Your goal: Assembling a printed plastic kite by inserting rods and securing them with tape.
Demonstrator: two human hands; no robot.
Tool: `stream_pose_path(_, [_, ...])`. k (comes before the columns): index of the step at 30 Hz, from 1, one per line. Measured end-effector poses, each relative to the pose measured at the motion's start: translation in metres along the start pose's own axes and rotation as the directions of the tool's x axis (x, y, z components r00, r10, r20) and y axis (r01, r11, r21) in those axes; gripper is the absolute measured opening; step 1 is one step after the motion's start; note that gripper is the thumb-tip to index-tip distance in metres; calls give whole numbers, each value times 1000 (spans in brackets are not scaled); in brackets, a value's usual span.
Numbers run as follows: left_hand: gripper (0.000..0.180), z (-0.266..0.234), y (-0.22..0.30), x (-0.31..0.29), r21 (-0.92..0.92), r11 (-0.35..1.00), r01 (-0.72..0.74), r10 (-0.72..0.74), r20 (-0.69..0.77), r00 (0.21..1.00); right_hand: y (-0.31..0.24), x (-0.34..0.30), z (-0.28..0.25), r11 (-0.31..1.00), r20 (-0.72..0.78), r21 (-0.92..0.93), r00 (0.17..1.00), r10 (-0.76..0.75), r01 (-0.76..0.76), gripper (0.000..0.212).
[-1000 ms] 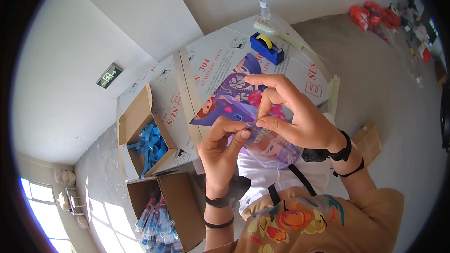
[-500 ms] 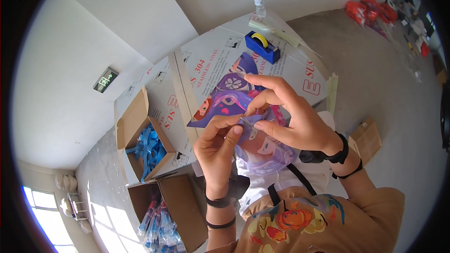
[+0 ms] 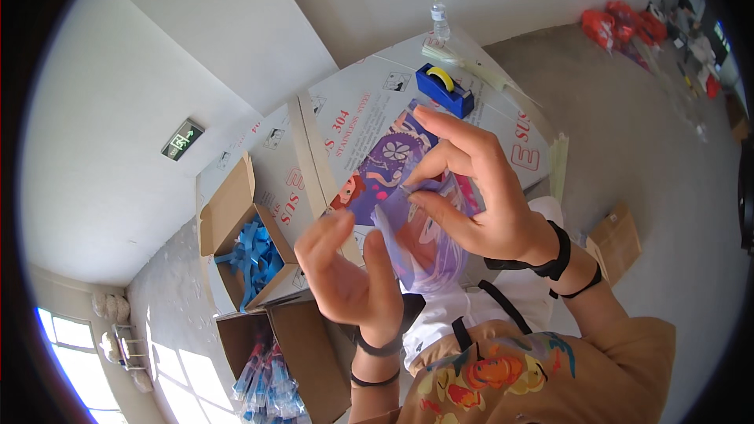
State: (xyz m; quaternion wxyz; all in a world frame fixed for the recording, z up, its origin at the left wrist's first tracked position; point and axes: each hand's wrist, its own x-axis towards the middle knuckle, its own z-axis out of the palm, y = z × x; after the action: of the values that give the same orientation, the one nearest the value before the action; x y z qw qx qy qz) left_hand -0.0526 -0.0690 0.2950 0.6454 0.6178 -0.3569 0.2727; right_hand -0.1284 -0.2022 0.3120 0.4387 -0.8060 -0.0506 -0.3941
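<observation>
Between thumb and forefinger, my right hand [image 3: 499, 204] pinches the upper edge of a thin, purple, see-through plastic piece with a cartoon print [image 3: 428, 255]. It hangs down over my lap, and whether it is a bag or a flat balloon I cannot tell. My left hand [image 3: 345, 271] is just left of it, slightly blurred, fingers and thumb apart with nothing between them. Beyond both hands, another purple cartoon-printed piece [image 3: 385, 155] lies flat on the table [image 3: 357, 78], partly covered by my right hand.
A blue tape dispenser [image 3: 448, 94] and a clear bottle [image 3: 438, 20] stand farther back, near pale strips [image 3: 463, 59]. At left, an open carton [image 3: 228, 188] holds blue ribbons [image 3: 255, 259]. Below it, a larger box [image 3: 310, 353] contains wrapped packets [image 3: 267, 385]. A cardboard piece [image 3: 616, 243] is at right.
My left hand has let go of the plastic piece's edge and moved left and down, its fingers spreading. My right hand keeps its pinch, and the piece hangs more freely.
</observation>
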Motion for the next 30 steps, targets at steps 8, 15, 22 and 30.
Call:
stream_pose_path(8, [60,-25,-15,-81,-350,654,671,-212,767,606,18,-25,-2,869,-20,-239,892,-451,434,77])
stream_pose_path(15, [44,-9,-71,-162,-365,-548,753,-601,798,-51,91,-158,19,944,171,-330,984,42,17,55])
stream_pose_path(22, [29,3,-75,-183,-230,-380,896,-721,681,-130,106,-214,28,916,232,-397,959,162,-59,57])
stream_pose_path(30, [20,7,-84,-192,-258,-476,841,-745,626,-230,54,-221,15,851,-108,-239,884,455,-467,32])
